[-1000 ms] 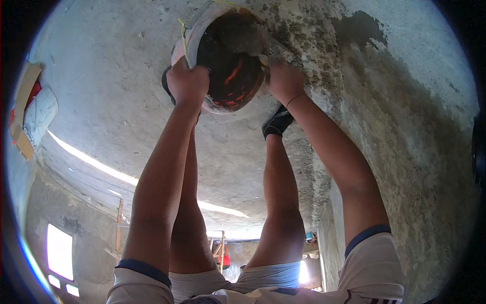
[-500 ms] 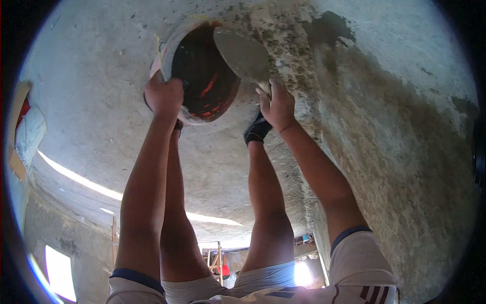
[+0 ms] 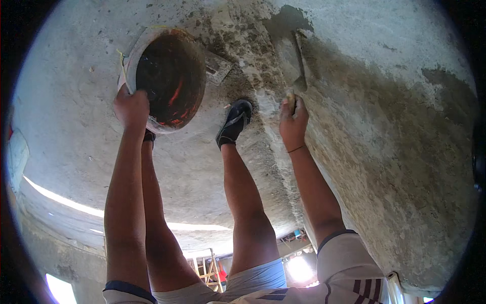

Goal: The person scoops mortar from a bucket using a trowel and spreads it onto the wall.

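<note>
My left hand is closed on the near left rim of a round, light-walled bucket, tilted so that its dark inside with reddish streaks shows. My right hand grips the handle of a trowel. The trowel's grey blade points away from me, turned nearly edge-on where the floor meets the rough wall on the right. Whether it touches the wall I cannot tell. A dark wet patch of mortar lies just beyond the blade tip.
A flat grey rectangular piece lies on the floor behind the bucket. My right foot in a dark sandal stands between bucket and wall. Crumbs and splashes cover the floor along the wall's base. A wooden ladder-like frame stands behind me.
The trowel has swung from over the bucket's right rim to the wall side, and its blade has turned edge-on. The bucket and my left hand sit farther left in view.
</note>
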Available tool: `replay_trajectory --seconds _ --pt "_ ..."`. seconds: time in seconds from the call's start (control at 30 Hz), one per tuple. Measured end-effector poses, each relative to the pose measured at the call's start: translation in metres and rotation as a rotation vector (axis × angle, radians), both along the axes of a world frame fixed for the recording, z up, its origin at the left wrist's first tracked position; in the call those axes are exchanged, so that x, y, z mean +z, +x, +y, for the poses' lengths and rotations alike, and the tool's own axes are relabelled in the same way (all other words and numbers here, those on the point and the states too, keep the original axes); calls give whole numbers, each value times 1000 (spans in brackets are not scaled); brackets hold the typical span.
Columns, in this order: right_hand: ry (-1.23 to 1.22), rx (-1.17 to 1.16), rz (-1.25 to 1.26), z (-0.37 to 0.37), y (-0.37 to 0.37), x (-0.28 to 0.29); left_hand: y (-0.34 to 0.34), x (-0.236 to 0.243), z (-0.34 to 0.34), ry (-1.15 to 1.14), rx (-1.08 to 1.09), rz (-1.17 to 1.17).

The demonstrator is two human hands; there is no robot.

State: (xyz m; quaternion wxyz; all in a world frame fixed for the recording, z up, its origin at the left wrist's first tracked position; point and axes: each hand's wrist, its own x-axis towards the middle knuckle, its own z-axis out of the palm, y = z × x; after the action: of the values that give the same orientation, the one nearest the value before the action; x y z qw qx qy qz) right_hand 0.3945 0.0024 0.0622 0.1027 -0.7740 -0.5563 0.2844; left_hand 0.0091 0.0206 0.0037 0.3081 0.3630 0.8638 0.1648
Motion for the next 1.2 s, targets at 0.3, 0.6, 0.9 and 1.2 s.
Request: replay_trajectory --seconds 0.3,0.6,0.9,1.2 --pt "-128 -355 437 20 -15 53 -8 -4 -8 20 18 -11" --pt "3 -71 245 12 -7 26 -12 -14 -17 1 67 -46" --pt "-200 -256 89 17 -5 21 -14 -9 -17 -1 73 -55" --pt "152 -10 15 27 -29 64 -7 -3 -14 -9 98 -61"
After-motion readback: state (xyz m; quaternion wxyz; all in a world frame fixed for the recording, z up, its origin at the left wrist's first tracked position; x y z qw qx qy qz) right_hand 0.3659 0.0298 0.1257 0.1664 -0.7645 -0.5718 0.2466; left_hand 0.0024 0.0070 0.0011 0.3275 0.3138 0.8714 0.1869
